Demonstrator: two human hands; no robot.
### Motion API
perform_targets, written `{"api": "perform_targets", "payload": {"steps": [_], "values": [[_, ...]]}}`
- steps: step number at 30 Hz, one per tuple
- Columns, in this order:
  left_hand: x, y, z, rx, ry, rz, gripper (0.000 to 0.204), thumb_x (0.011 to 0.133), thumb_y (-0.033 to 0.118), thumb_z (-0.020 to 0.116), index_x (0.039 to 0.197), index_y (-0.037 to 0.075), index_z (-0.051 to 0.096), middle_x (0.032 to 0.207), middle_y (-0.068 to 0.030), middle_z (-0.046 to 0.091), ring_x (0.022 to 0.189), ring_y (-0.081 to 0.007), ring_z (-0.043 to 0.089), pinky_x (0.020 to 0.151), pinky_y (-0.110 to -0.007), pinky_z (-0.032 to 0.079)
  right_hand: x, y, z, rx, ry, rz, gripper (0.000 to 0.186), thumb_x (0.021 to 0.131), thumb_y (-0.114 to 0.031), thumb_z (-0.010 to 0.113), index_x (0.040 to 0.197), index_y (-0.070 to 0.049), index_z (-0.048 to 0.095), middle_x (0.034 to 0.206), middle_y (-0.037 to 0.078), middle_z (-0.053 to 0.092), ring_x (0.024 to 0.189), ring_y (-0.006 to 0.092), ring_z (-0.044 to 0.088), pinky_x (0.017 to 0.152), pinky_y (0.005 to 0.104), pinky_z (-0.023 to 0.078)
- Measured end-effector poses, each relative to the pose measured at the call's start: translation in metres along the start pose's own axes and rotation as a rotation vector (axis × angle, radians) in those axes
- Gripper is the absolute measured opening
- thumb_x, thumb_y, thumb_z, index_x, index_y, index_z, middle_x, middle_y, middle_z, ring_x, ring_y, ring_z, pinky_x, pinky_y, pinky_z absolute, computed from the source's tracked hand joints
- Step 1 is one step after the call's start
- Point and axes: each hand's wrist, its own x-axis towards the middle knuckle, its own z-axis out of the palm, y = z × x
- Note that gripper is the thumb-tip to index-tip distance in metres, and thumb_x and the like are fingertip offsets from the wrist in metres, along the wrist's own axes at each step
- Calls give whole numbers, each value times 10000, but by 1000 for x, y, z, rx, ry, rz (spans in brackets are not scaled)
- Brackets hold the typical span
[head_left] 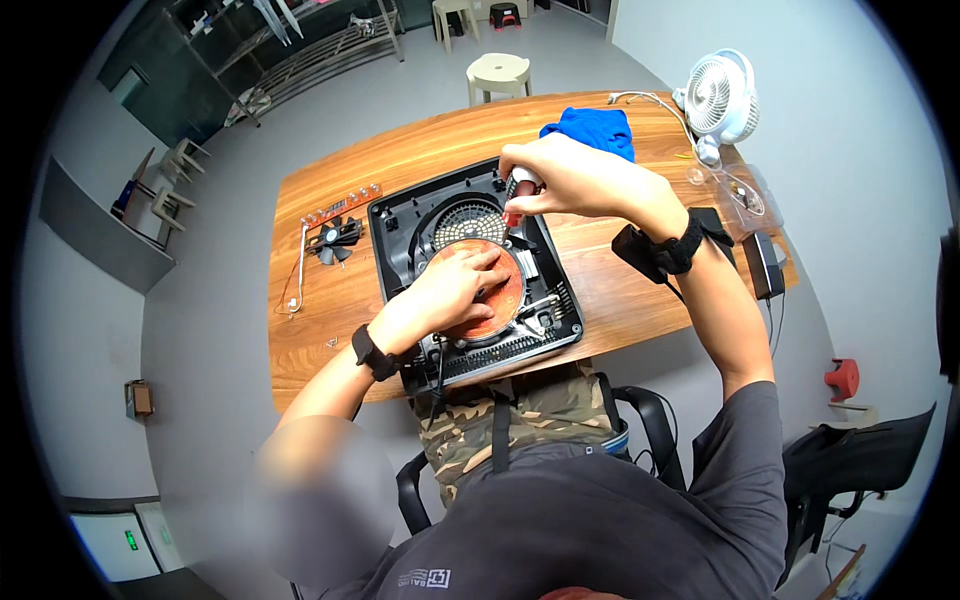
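Observation:
An open black appliance housing [558, 255], which looks like an induction cooker's base, lies on the table in front of me. Inside it sits a round copper-coloured coil [510, 292]. My left hand [455, 290] rests on that coil with its fingers spread. Above the housing's far right part, my right hand [580, 175] is closed around the handle of a red and whitish screwdriver [522, 188], which points down into the housing. Its tip is too small to make out. Beyond the coil is a round vent grille [465, 225].
Left of the housing lie a black fan [335, 238] and a narrow circuit board [343, 206] with a cable. A blue cloth [595, 130], a white desk fan [715, 100], a clear plastic box [748, 200] and a black power strip [762, 265] are toward the right.

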Motion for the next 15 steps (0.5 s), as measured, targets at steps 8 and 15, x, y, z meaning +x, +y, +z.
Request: {"api": "perform_targets", "payload": {"steps": [8, 15], "values": [[-1, -2, 1, -3, 0, -12, 637, 804, 289, 813, 1388, 121, 621, 1527, -191, 489, 1373, -354, 508, 1149, -457, 425, 10, -6, -7, -12, -62, -1, 387, 881, -287, 771, 1103, 1, 636, 878, 203, 730, 845, 372, 719, 730, 433, 578], [0, 0, 0, 21, -9, -6, 631, 807, 294, 812, 1382, 116, 623, 1528, -190, 487, 1356, -353, 524, 1133, -451, 444, 15, -10, -9, -21, -111, 5, 364, 885, -269, 766, 1095, 0, 640, 879, 197, 735, 851, 374, 723, 731, 439, 587]]}}
